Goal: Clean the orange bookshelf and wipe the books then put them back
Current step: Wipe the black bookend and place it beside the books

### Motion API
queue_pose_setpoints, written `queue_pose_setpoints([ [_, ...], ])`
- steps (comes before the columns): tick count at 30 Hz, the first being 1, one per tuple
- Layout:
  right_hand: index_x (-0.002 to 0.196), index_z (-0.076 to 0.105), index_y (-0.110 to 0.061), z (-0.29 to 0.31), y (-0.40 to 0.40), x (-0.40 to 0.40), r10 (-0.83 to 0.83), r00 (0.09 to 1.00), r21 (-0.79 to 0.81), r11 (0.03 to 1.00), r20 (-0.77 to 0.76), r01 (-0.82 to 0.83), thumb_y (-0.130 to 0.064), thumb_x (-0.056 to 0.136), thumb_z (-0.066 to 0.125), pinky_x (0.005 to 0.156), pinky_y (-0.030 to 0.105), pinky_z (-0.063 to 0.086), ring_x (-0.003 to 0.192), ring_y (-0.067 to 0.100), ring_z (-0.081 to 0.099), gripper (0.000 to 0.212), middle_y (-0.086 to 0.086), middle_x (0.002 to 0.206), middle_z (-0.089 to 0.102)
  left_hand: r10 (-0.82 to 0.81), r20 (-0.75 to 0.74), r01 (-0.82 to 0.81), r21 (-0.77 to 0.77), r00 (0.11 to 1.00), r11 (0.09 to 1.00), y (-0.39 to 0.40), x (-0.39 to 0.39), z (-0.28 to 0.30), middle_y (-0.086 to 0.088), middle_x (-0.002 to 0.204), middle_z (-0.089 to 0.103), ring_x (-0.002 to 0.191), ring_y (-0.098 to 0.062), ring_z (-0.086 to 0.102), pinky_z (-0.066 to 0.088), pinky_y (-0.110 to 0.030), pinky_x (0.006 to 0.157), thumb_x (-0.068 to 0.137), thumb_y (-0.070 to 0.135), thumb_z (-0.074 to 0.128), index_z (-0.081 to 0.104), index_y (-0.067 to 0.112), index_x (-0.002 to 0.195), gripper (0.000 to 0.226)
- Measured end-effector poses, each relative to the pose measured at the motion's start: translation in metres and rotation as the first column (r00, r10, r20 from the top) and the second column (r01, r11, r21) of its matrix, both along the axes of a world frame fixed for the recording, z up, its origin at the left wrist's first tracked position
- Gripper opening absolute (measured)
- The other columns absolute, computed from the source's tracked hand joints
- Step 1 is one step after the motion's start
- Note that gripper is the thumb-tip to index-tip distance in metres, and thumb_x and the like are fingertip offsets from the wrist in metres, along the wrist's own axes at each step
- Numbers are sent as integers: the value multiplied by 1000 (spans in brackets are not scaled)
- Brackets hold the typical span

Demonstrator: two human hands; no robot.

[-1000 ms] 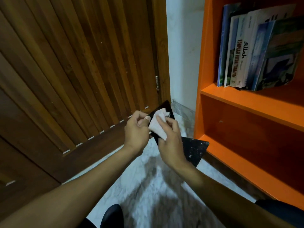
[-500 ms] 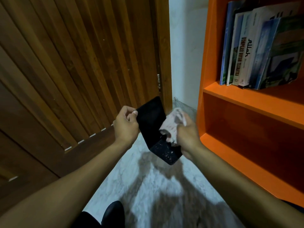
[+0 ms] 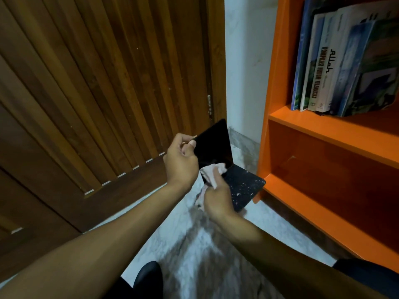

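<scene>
The left hand (image 3: 180,162) grips the black book (image 3: 218,154) by its edge. The right hand (image 3: 218,199) presses a cloth (image 3: 212,172) on it. The book's long side points toward one o'clock, at the orange bookshelf (image 3: 323,134).
</scene>
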State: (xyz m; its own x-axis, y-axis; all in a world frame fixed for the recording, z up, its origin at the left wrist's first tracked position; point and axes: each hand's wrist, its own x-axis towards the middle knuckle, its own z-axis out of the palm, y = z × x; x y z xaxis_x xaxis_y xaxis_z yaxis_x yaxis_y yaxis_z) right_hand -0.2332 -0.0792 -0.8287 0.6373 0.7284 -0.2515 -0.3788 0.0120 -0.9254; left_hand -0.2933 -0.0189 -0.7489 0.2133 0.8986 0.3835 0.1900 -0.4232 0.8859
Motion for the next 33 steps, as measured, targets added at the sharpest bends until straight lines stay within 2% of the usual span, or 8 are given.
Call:
queue_pose_setpoints([
  [4, 133, 58, -20, 1, -18, -24, 335, 939, -139, 936, 73, -323, -3, 104, 39, 73, 17, 48, 87, 7, 62, 39, 4, 113, 62, 36, -96, -29, 72, 995, 997, 10, -10, -1, -15, 76, 62, 54, -10, 48, 35, -27, 48, 102, 15, 52, 60, 14, 96, 10],
  [7, 126, 63, -26, 8, -29, -17, 482, 864, -167, 873, 145, -459, 12, 95, 33, 91, 20, 48, 113, 15, 59, 57, 0, 128, 63, 60, -163, -48, 81, 985, 996, 17, -20, -4, -9, 77, 64, 58, -11, 54, 37, -23, 47, 102, 15, 52, 60, 14, 97, 9],
  [10, 128, 63, -23, 23, -33, 16, 475, 837, -244, 875, 272, -417, -2, 96, 40, 81, 36, 55, 88, 24, 66, 44, 8, 106, 70, 66, -217, -40, 119, 974, 992, 25, -31, -11, -11, 77, 64, 70, -19, 56, 42, -35, 53, 103, 15, 51, 59, 12, 95, 12],
  [14, 130, 53, -28, 38, -34, 66, 375, 817, -310, 916, 438, -254, -18, 106, 39, 47, 25, 38, 54, 22, 50, 30, 8, 79, 60, 58, -229, -30, 122, 972, 992, 29, -36, -15, -5, 81, 66, 69, -18, 61, 49, -44, 60, 102, 15, 53, 62, 14, 98, 10],
  [17, 141, 49, -23, 27, -25, 84, 383, 566, -461, 887, 730, -5, -30, 106, 41, 93, 47, 45, 119, 36, 55, 36, 12, 140, 55, 43, -180, -19, 133, 983, 991, 25, -31, -13, -10, 80, 66, 70, -25, 60, 49, -46, 59, 102, 15, 53, 62, 12, 98, 10],
  [19, 149, 39, -25, 11, -21, 78, 511, 388, -603, 781, 767, 162, -31, 104, 40, 114, 67, 14, 148, 39, 21, 45, 13, 160, 29, 37, -133, -22, 109, 990, 994, 19, -23, -9, -12, 80, 65, 68, -27, 59, 46, -43, 55, 102, 15, 53, 62, 13, 98, 10],
  [24, 157, 14, -17, -9, -25, 39, 665, 35, -639, 700, 746, 320, -28, 94, 45, 109, 72, -12, 150, 44, -2, 71, 18, 165, 3, 16, -51, -12, 71, 999, 997, 4, -1, -1, -11, 79, 63, 64, -19, 53, 37, -31, 55, 102, 15, 52, 61, 13, 94, 12],
  [33, 147, 36, -25, -29, -38, -10, 584, -111, -588, 809, 804, -1, -16, 96, 35, 117, 60, 7, 150, 33, 16, 52, 7, 162, 24, -19, -57, 22, 48, 998, 999, 1, 3, -5, -5, 81, 66, 73, -28, 64, 56, -47, 56, 101, 17, 53, 61, 16, 96, 9],
])
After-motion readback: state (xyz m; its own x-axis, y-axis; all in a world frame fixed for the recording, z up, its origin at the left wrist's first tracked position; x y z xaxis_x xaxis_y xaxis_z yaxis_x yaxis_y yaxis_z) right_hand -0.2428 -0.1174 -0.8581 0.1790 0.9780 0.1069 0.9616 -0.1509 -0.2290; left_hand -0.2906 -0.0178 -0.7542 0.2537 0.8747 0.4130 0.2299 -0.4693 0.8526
